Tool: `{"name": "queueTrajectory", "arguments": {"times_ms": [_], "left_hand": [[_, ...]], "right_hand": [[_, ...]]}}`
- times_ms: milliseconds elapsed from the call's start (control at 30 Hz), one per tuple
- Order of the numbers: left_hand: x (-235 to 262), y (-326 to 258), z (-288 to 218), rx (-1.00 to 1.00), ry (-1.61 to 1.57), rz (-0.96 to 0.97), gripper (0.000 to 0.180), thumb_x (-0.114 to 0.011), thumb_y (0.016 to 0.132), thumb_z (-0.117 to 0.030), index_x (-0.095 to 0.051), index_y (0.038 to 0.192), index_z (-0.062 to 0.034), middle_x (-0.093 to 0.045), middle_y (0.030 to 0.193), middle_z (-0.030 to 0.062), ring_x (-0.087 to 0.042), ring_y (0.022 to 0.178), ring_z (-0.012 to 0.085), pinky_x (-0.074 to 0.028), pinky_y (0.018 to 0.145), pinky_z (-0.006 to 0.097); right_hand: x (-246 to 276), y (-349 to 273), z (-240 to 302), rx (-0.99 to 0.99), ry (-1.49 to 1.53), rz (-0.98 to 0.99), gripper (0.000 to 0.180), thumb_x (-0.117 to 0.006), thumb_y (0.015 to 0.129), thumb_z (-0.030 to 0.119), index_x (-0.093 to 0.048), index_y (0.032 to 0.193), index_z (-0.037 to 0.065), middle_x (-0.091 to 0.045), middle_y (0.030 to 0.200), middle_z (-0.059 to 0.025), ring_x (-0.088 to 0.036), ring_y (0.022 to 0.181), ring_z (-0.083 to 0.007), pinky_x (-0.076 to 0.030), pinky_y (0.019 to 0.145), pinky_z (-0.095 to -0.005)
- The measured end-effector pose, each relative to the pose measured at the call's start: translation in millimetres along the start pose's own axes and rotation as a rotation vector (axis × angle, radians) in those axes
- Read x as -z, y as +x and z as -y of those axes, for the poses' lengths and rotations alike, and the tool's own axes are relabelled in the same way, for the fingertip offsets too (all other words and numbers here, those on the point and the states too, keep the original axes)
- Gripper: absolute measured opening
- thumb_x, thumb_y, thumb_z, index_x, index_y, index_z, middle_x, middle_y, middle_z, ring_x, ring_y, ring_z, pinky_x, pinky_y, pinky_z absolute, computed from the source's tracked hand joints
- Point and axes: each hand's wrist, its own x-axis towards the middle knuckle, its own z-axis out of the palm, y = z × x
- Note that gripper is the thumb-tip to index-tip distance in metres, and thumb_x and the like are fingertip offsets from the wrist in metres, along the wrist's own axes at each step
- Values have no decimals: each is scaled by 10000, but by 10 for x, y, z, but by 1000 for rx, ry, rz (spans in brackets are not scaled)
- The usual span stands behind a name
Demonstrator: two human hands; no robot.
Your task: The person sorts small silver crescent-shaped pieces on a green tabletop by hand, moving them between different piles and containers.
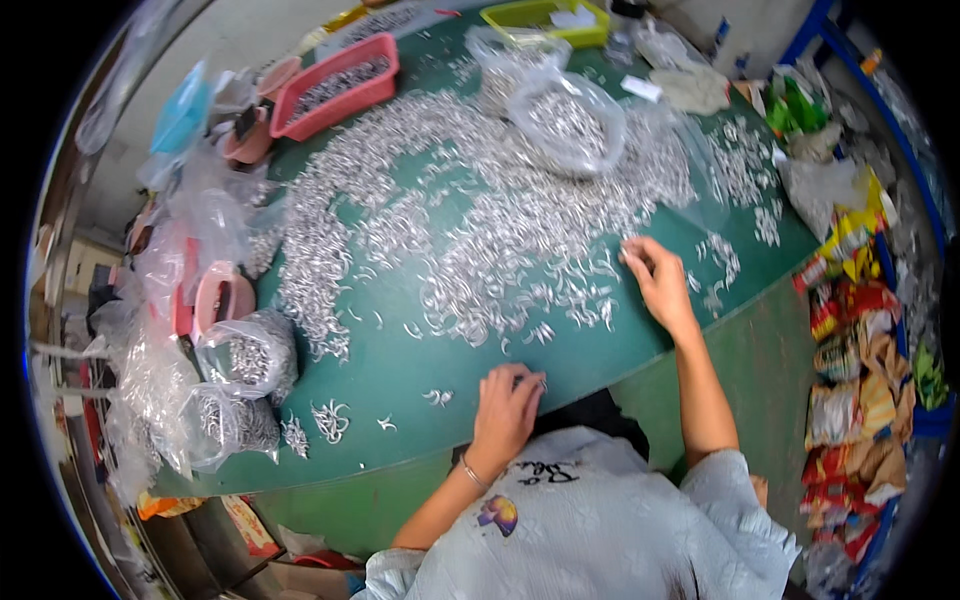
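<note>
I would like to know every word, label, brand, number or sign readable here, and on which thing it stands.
Pale blue cloth shirt: dark lettering on it, which I do not transcribe.
Red plastic packets at the right: print too small and blurred to read.
White rectangular slip: no print discernible.

At the green table's (390, 370) near edge, a left hand (503, 407) curls, its palm hidden; over the table's right half, a right hand's (662, 285) pinch is too small to read. Silver pieces (540, 230) blur together mid-table. The frame crops a light-blue shirt (590, 520) before the table and a blue rack (806, 34) beyond its right.
</note>
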Motion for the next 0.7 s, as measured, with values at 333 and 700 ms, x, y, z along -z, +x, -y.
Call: {"name": "queueTrajectory", "arguments": {"times_ms": [333, 700], "left_hand": [[-28, -6, 17, -24, 22, -14, 271, -702, 804, -39, -650, 1068, -74, -568, 1008, 85, -543, 950, 279, -401, 771, 390], [-20, 15, 22, -19, 13, -2, 270, -696, 808, -40, -651, 1071, -78, -567, 1008, 83, -543, 964, 284, -402, 781, 391]], "right_hand": [[48, -183, 128, 134, -373, -19, 148, -695, 805, 31, -647, 945, 19, -608, 978, -110, -550, 927, -312, -431, 852, -387], [-289, -33, 143, 374, -513, -39, 73, -681, 794, 52, -618, 827, 37, -562, 967, -82, -510, 947, -286, -379, 823, -389]]}}
